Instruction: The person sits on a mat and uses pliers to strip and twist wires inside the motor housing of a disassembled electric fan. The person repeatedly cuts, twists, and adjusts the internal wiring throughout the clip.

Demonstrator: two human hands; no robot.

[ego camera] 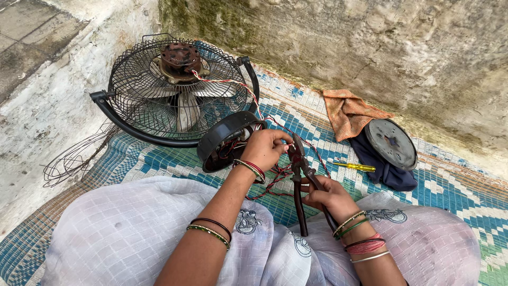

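Rust-brown pliers [302,182], long-handled, worn metal; the only view is the head camera. Right hand [330,196], at 5 o'clock from frame centre, has its fingers wrapped round the handles, and the plier nose points up toward 12 o'clock. Left hand [267,148] sits just above it, fingertips pinched narrow on thin red and black wires [275,180], which meet the plier nose. The wires run from a black round motor housing [225,140] touching that hand at its 9 o'clock.

Risk, as a judgement: the nose lies close to the pinching fingertips, so a slip could nip skin; too hard a squeeze could sever a thin strand.

- Fan cage [177,87]: black wire mesh, circular, pale blades inside, rusted hub; at 11 o'clock.
- Loose wire grille [74,159]: bent, at 9 o'clock.
- Screwdriver [355,167]: yellow handle, at 3 o'clock.
- Grey metal disc [391,143] on dark cloth; orange cloth [346,111] beside.
- Woven mat [455,185]: blue-green and white plastic weave.
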